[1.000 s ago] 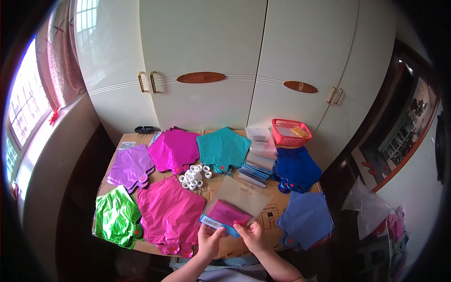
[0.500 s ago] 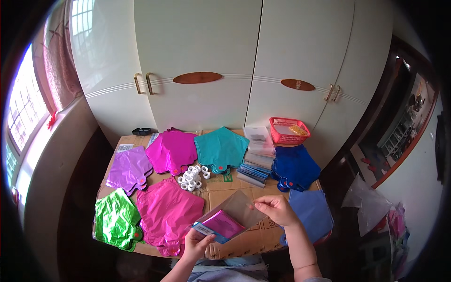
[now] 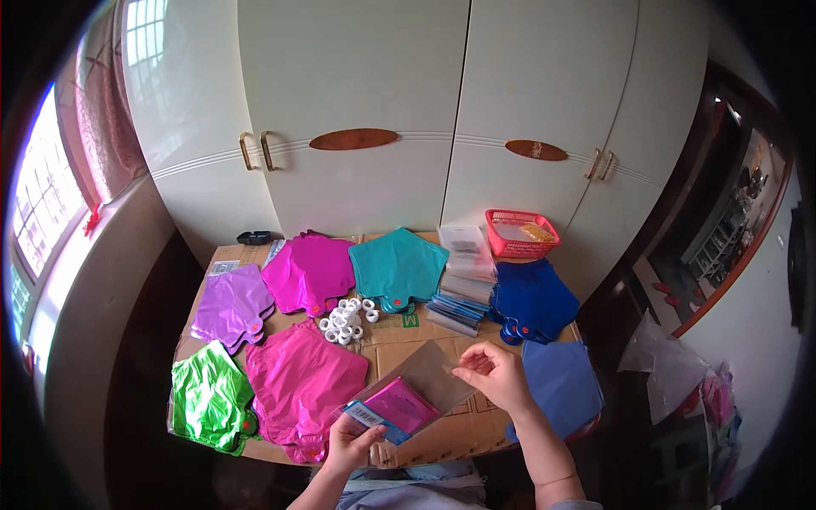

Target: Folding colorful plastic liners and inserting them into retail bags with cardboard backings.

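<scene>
My left hand (image 3: 350, 440) grips the lower left end of a clear plastic bag (image 3: 435, 367), thumb on top. Inside the bag lies a folded magenta foil piece (image 3: 403, 403) with a blue-and-white card (image 3: 367, 414) bearing a barcode. At the bag's far right edge, my right hand (image 3: 495, 376) has curled fingers, thumb and fingertips pinching the film. Beneath the bag is the cardboard-covered table (image 3: 399, 340). A pile of pink foil star-shaped pieces (image 3: 306, 382) lies just left of the bag, and a periwinkle blue pile (image 3: 561, 387) is partly behind my right forearm.
Farther back are lilac (image 3: 231, 302), magenta (image 3: 308, 272), teal (image 3: 399, 268) and dark blue (image 3: 535, 297) foil piles; green foil (image 3: 208, 398) lies near left. White rolls (image 3: 344, 321), stacked clear sleeves (image 3: 459, 306) and a red basket (image 3: 522, 246) stand between them and the cabinet (image 3: 357, 76).
My right fingers have loosened slightly and shifted a little along the bag's edge. The bag stays in my left hand, tilted much as before; the whole view has moved slightly.
</scene>
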`<act>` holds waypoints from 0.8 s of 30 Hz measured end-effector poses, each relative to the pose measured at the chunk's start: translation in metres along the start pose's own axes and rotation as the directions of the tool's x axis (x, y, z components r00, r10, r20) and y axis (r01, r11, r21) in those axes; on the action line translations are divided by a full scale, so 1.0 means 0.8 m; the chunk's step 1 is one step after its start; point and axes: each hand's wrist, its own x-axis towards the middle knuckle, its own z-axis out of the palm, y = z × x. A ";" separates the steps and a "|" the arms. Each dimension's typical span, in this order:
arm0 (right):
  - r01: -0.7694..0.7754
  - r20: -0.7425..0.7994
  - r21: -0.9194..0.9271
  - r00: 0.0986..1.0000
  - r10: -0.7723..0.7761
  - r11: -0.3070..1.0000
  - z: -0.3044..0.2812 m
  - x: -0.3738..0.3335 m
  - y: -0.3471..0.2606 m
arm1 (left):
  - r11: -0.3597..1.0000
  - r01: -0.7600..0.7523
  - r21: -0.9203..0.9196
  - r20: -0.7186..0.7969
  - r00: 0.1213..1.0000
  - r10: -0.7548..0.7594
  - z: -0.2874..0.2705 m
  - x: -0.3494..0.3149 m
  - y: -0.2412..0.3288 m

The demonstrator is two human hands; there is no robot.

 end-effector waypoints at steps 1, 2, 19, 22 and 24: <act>0.047 -0.032 -0.020 0.998 -0.047 0.999 0.003 -0.002 0.000 | 1.000 -0.010 0.008 0.004 1.000 0.010 0.000 -0.001 0.001; 0.092 -0.062 -0.041 0.994 -0.095 0.995 0.005 -0.004 0.000 | 1.000 -0.020 0.015 0.008 1.000 0.020 0.001 -0.003 0.002; -0.239 0.327 0.332 0.936 0.127 0.912 -0.015 -0.001 0.017 | 0.997 0.074 0.005 0.116 0.991 -0.074 -0.010 -0.002 0.017; -0.280 0.348 0.340 0.924 0.156 0.898 -0.016 -0.001 0.018 | 0.996 0.089 0.030 0.111 0.990 -0.092 -0.012 -0.002 0.020; -0.298 0.356 0.353 0.919 0.167 0.887 -0.016 -0.001 0.019 | 0.994 0.106 0.018 0.103 0.989 -0.107 -0.015 -0.003 0.018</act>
